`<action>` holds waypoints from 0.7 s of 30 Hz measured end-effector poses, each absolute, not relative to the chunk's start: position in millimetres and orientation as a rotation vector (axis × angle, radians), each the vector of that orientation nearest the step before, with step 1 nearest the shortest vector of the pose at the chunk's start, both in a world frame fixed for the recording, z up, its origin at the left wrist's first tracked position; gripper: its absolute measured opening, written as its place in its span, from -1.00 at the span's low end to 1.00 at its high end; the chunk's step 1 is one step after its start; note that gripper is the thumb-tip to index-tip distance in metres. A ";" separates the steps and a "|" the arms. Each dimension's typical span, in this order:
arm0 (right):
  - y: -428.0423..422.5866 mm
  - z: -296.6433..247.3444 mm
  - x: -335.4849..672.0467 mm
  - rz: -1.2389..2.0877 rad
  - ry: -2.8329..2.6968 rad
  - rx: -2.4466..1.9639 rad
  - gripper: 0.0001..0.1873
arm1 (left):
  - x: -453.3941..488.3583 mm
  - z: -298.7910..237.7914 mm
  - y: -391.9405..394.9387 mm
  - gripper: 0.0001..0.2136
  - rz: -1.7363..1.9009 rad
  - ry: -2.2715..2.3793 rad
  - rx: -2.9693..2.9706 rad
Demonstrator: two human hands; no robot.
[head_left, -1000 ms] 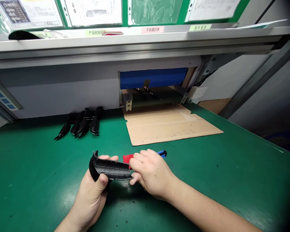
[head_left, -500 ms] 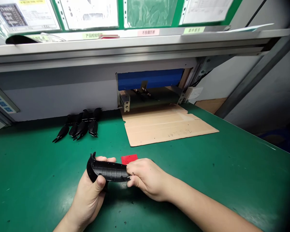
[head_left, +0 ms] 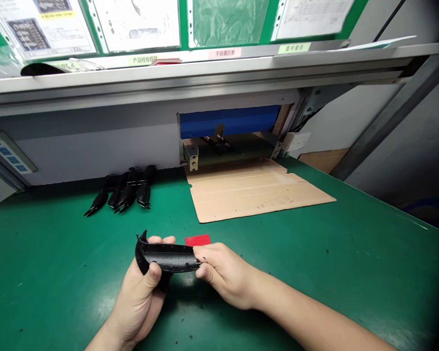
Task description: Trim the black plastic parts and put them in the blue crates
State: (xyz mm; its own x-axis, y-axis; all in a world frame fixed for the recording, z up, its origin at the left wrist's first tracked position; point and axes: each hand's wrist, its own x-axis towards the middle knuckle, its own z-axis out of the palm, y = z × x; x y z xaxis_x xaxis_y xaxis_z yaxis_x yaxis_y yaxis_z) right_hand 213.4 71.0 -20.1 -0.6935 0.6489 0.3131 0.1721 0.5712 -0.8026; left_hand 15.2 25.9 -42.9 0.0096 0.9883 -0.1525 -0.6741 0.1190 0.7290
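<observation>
A curved black plastic part (head_left: pixel 170 257), its ribbed hollow side facing up, is held above the green table between both hands. My left hand (head_left: pixel 142 292) wraps around its wide left end, thumb on the near edge and fingers behind. My right hand (head_left: pixel 221 273) pinches the narrow right end between thumb and bent fingers; whether a small tool or scrap sits in that pinch is hidden. Just behind the part, a red card (head_left: pixel 198 240) lies on the table, partly covered by it.
Several similar black parts (head_left: pixel 126 192) lie joined in a cluster at the back left. A cardboard sheet (head_left: pixel 256 192) spreads from an opening under a blue flap (head_left: pixel 229 122). A metal shelf (head_left: pixel 212 73) crosses above the green table (head_left: pixel 296 248). Small dark specks dot the surface.
The whole view has shifted slightly. Both hands keep their hold on the black part, which is tilted a little differently, showing less of its inside.
</observation>
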 end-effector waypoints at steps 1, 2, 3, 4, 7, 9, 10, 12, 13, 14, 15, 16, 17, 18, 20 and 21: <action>73.9 -18.2 216.9 1.154 -2.211 -0.603 -0.42 | 15.2 -42.4 26.3 -0.57 1.402 0.758 0.532; 76.5 -16.2 219.9 1.225 -2.185 -0.572 -0.43 | 15.5 -41.8 26.5 -0.57 1.404 0.761 0.527; 78.5 -14.4 222.3 1.228 -2.130 -0.567 -0.44 | 16.0 -41.2 26.5 -0.56 1.406 0.763 0.521; 79.7 -13.0 223.7 1.155 -2.067 -0.582 -0.45 | 16.9 -40.6 26.4 -0.55 1.407 0.762 0.515; 78.6 -13.0 222.1 0.723 -2.022 -0.636 -0.53 | 21.8 -38.6 24.8 -0.55 1.399 0.742 0.505; 74.7 -16.2 217.7 0.480 -2.128 -0.618 -0.70 | 26.5 -37.4 23.5 -0.56 1.383 0.720 0.501; 72.1 -18.3 215.0 0.421 -2.167 -0.602 -0.81 | 29.1 -37.1 23.1 -0.58 1.375 0.710 0.496; 66.0 -22.6 208.9 0.431 -2.133 -0.616 -0.91 | 33.5 -36.6 23.1 -0.62 1.367 0.684 0.480; 62.3 -24.5 205.6 0.486 -2.080 -0.640 -0.91 | 35.1 -36.3 23.7 -0.64 1.369 0.668 0.465; 58.4 -26.1 202.1 0.558 -2.029 -0.670 -0.91 | 36.2 -35.9 24.6 -0.64 1.381 0.654 0.443; 54.1 -27.3 198.5 0.631 -2.003 -0.702 -0.91 | 36.6 -35.5 25.8 -0.65 1.405 0.646 0.415; 49.6 -28.2 194.7 0.693 -2.000 -0.742 -0.91 | 36.5 -35.0 27.1 -0.66 1.439 0.642 0.379; 45.3 -28.7 191.0 0.741 -2.020 -0.787 -0.93 | 36.0 -34.6 28.5 -0.69 1.474 0.642 0.337; 41.5 -29.0 187.5 0.771 -2.054 -0.836 -0.96 | 35.3 -34.6 29.8 -0.72 1.504 0.646 0.295; 36.5 -29.2 181.4 0.771 -2.119 -0.936 -0.90 | 34.3 -36.1 32.0 -0.80 1.530 0.645 0.234; 35.9 -29.4 179.2 0.753 -2.137 -0.977 -0.85 | 34.3 -37.7 32.9 -0.82 1.523 0.632 0.237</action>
State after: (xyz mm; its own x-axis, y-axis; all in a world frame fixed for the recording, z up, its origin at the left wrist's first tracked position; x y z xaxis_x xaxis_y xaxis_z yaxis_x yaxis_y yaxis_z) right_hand 179.2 35.9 -29.4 -0.5024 0.8012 0.3251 0.4202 0.5549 -0.7180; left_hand 34.3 32.9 -37.7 -0.0725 0.9692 -0.2353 -0.8512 0.0629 0.5211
